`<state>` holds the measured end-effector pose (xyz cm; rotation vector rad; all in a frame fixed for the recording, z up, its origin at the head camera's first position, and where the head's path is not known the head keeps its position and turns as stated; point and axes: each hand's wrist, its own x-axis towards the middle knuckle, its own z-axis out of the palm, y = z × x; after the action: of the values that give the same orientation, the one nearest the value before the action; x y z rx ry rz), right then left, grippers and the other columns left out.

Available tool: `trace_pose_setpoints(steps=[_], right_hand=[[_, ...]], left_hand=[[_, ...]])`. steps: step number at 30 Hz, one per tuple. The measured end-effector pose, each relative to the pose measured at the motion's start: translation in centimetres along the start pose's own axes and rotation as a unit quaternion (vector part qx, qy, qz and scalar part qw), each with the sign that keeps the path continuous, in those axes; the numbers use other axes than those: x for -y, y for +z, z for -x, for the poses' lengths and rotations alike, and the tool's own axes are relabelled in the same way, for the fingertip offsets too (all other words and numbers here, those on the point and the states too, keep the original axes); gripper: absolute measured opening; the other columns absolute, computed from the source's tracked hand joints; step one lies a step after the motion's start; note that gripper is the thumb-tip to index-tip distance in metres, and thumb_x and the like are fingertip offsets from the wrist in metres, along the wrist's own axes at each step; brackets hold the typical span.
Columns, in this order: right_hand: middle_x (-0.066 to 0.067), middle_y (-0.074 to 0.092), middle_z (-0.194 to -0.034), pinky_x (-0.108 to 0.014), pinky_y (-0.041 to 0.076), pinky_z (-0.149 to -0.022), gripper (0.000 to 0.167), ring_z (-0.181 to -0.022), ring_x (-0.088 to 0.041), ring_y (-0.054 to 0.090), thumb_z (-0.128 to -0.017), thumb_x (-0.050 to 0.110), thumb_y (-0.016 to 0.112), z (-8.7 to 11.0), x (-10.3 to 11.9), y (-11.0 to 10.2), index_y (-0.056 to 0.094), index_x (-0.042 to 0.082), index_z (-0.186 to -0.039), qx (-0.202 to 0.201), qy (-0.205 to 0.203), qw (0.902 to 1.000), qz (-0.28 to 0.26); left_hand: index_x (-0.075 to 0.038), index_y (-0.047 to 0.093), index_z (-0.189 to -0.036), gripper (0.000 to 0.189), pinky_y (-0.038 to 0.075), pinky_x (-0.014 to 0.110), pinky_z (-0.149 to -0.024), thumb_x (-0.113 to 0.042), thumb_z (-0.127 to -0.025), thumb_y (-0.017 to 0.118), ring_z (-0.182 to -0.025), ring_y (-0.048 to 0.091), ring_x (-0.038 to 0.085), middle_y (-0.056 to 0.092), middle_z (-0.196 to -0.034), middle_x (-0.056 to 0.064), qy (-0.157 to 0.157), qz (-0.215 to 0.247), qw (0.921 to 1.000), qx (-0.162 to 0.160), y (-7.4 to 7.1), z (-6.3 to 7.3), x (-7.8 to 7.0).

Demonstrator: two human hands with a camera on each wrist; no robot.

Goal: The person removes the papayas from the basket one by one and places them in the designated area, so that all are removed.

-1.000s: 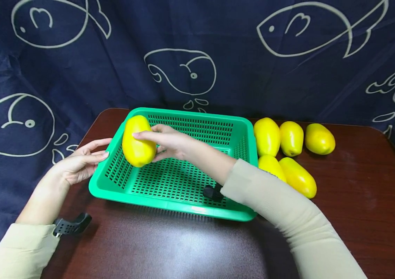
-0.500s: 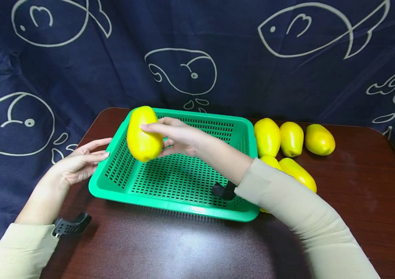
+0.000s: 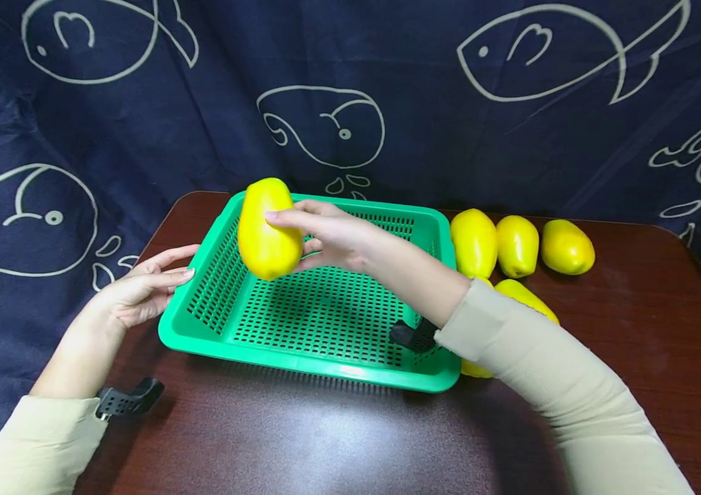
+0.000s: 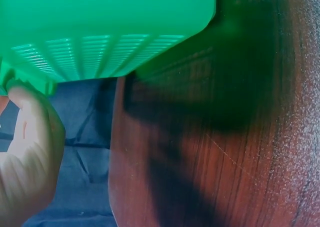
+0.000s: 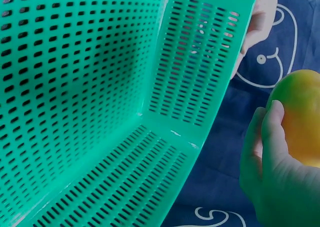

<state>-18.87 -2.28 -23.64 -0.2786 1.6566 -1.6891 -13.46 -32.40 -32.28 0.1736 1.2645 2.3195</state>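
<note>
A green plastic basket [image 3: 309,366] with slotted walls sits on the brown table. My left hand [image 3: 139,292] grips its left rim, thumb and fingertips at the edge. In the left wrist view the curled left hand [image 4: 32,152] meets the rim beneath the basket's corner. My right hand [image 3: 340,237] holds a yellow mango [image 3: 268,237] raised over the basket's left part, thumb across its front. The right wrist view shows that mango [image 5: 302,122] with a greenish tint at its top, in the right hand [image 5: 285,187]. The basket's visible inside holds no fruit.
Several more yellow mangoes [image 3: 474,240] lie on the table [image 3: 647,330] right of the basket, some partly hidden by the right sleeve [image 3: 530,364]. A dark blue cloth [image 3: 424,137] with white fish drawings hangs behind the table.
The right hand has moved up and to the right with the mango, away from the basket's left wall. The left hand and the basket stay in place.
</note>
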Motion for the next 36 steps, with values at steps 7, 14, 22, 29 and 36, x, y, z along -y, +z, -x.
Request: trace_pose_setpoints(steps=[7, 14, 22, 29, 36], right_hand=[[-0.010, 0.049, -0.122, -0.041, 0.053, -0.081, 0.044, -0.100, -0.033, 0.056, -0.089, 0.027, 0.061, 0.5, 0.3, -0.6, 0.043, 0.009, -0.124, -0.004, -0.005, 1.0000, -0.002], [-0.009, 0.046, -0.124, -0.041, 0.052, -0.083, 0.044, -0.106, -0.034, 0.054, -0.089, 0.026, 0.061, 1.2, 0.6, -1.5, 0.041, 0.009, -0.125, -0.014, -0.009, 0.9999, -0.005], [-0.010, 0.044, -0.125, -0.044, 0.050, -0.086, 0.043, -0.108, -0.035, 0.050, -0.091, 0.024, 0.057, 2.2, 0.7, -3.0, 0.039, 0.008, -0.127, -0.016, -0.024, 0.9996, -0.006], [-0.010, 0.043, -0.127, -0.047, 0.047, -0.092, 0.040, -0.111, -0.035, 0.049, -0.094, 0.023, 0.053, 3.4, 0.8, -4.5, 0.037, 0.008, -0.127, -0.011, -0.032, 0.9993, -0.015], [-0.008, 0.041, -0.128, -0.046, 0.043, -0.096, 0.040, -0.116, -0.035, 0.045, -0.094, 0.026, 0.051, 5.2, 0.7, -6.4, 0.035, 0.010, -0.128, -0.024, -0.042, 0.9988, -0.011]], left_hand=[[-0.010, 0.061, -0.118, 0.039, 0.055, 0.037, -0.077, 0.012, -0.093, 0.042, -0.092, 0.066, 0.025, 0.066, -0.104, 0.015, -0.002, 0.011, 0.9999, 0.006, -0.1, -0.1, 0.0], [-0.010, 0.061, -0.118, 0.039, 0.055, 0.037, -0.077, 0.012, -0.094, 0.041, -0.091, 0.066, 0.025, 0.067, -0.102, 0.015, 0.001, 0.017, 0.9998, 0.008, -0.1, 0.0, 0.0], [-0.010, 0.061, -0.117, 0.038, 0.055, 0.037, -0.077, 0.012, -0.093, 0.042, -0.091, 0.066, 0.025, 0.067, -0.103, 0.015, 0.000, 0.012, 0.9999, 0.001, -0.1, 0.0, -0.2], [-0.010, 0.062, -0.117, 0.038, 0.055, 0.037, -0.077, 0.012, -0.093, 0.042, -0.092, 0.066, 0.025, 0.067, -0.104, 0.015, 0.001, 0.017, 0.9998, 0.005, 0.0, -0.1, -0.2], [-0.009, 0.062, -0.117, 0.037, 0.054, 0.037, -0.077, 0.012, -0.093, 0.042, -0.092, 0.066, 0.025, 0.067, -0.104, 0.015, 0.002, 0.013, 0.9999, 0.010, 0.2, -0.1, -0.1]])
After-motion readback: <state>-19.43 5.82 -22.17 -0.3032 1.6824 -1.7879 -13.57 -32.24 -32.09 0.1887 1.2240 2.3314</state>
